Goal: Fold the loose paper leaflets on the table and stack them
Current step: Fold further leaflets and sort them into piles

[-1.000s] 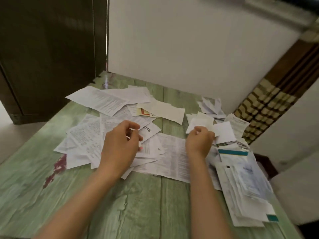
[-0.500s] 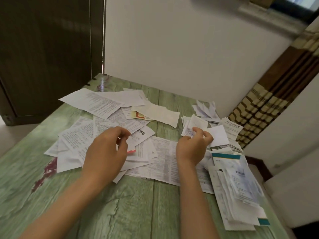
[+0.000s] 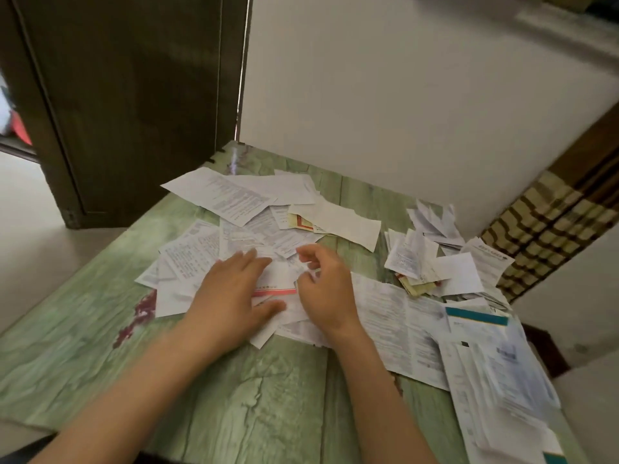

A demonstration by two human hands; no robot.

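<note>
Barely begun, I judge: loose white printed paper leaflets sprawl at 11 o'clock on the green wood-grain surface, with folded white slips heaped at 2 o'clock. The left hand presses the leaflets with flat fingers. The right hand has curled fingers, its grip unclear.

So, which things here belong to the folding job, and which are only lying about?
Job: left hand, right hand, loose leaflets, red-striped leaflet, folded pile, table.
Lying about: dark door, woven blind, red stain.

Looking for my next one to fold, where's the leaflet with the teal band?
In the head view, the teal-banded leaflet lies at the right of the table, right of the right hand, beside the long printed sheet.
</note>
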